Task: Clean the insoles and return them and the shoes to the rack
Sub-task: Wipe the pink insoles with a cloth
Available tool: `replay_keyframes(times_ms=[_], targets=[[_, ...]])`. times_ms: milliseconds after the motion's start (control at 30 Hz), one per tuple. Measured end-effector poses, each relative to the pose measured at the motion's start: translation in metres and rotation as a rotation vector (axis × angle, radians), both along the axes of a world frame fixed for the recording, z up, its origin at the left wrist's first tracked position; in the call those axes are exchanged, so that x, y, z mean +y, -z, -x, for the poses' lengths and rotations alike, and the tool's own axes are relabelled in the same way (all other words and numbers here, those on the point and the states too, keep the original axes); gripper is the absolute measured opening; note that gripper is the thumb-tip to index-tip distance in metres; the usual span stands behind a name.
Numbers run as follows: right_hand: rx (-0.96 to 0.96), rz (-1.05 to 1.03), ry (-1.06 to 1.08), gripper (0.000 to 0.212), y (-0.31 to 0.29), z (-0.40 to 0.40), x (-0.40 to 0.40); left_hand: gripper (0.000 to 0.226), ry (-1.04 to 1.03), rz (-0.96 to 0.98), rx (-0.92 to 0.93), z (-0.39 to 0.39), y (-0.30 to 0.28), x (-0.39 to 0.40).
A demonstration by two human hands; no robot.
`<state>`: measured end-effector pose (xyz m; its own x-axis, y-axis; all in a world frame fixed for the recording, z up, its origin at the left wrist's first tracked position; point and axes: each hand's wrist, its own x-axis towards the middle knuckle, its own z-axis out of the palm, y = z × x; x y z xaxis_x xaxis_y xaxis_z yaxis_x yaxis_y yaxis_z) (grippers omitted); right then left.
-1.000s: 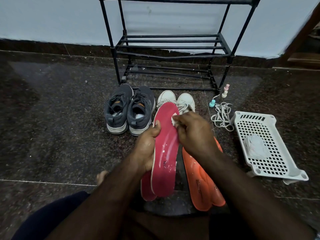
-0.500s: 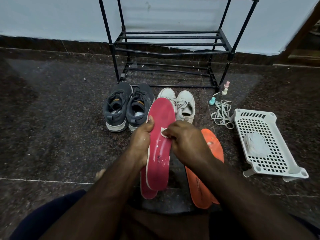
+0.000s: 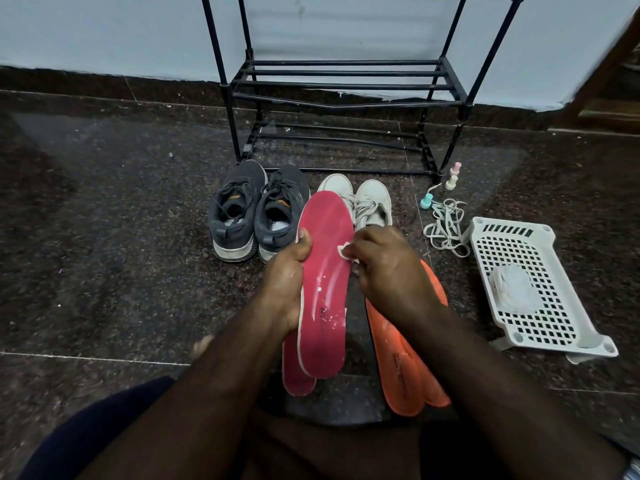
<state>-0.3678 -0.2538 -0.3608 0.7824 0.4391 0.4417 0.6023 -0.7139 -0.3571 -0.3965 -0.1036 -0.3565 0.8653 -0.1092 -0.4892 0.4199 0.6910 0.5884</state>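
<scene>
I am clamping my left hand (image 3: 289, 271) on the long pink foam insole (image 3: 323, 282), tilting it up for wiping, while my right hand (image 3: 388, 268) is pinching a small white wipe (image 3: 344, 251) against its surface; the black metal rack (image 3: 346, 84) is waiting beyond.

Both forearms reach forward from the bottom edge, meeting around the middle. Left hand (image 3: 287, 282) grips the pink insole (image 3: 323, 271) by its left edge, thumb up on the face, fingers curled behind. Right hand (image 3: 388, 268) sits knuckles-up, fingertips pinching a small white wipe (image 3: 344, 251) against the insole.
</scene>
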Motion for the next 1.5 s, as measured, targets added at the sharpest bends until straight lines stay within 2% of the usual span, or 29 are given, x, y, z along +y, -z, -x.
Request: replay_keyframes(times_ms=[67, 233, 433, 567, 667, 733, 867, 1033, 1167, 1267, 1500], targets=[[-0.011, -0.007, 0.011, 0.020, 0.001, -0.001, -0.001, 0.056, -0.002, 0.011, 0.011, -0.001, 0.000, -0.002], [-0.026, 0.028, -0.197, 0.019, 0.005, 0.019, 0.011, 0.063, 0.047, 0.123, 0.041, -0.002, -0.002, 0.000], [-0.102, -0.007, -0.061, 0.019, 0.006, 0.000, 0.003, 0.060, -0.005, 0.082, 0.028, -0.004, 0.003, 0.000], [-0.094, 0.005, -0.163, 0.022, 0.014, 0.015, 0.010, 0.064, 0.012, 0.097, 0.065, -0.006, 0.006, 0.003], [-0.087, 0.016, -0.157, 0.021, 0.014, 0.008, 0.006, 0.063, 0.019, 0.066, 0.046, -0.004, 0.006, 0.004], [-0.032, -0.040, -0.091, 0.022, 0.009, 0.003, 0.002, 0.060, 0.002, -0.002, 0.023, -0.005, 0.009, 0.005], [0.267, -0.411, 0.084, 0.030, -0.010, -0.004, -0.005, 0.060, -0.010, -0.079, -0.006, -0.007, 0.017, 0.005], [0.483, -0.671, 0.062, 0.050, -0.028, -0.006, -0.009, 0.058, 0.006, -0.076, 0.002, -0.009, 0.022, 0.005], [0.575, -0.750, 0.017, 0.052, -0.030, -0.007, -0.013, 0.058, 0.018, -0.068, -0.011, -0.011, 0.022, 0.005], [0.684, -0.877, 0.033, 0.047, -0.030, -0.008, -0.015, 0.060, 0.013, -0.043, -0.024, -0.011, 0.020, 0.006], [0.886, -1.042, 0.098, 0.011, -0.034, -0.007, -0.018, 0.060, 0.015, -0.033, -0.032, -0.011, 0.022, 0.005]])
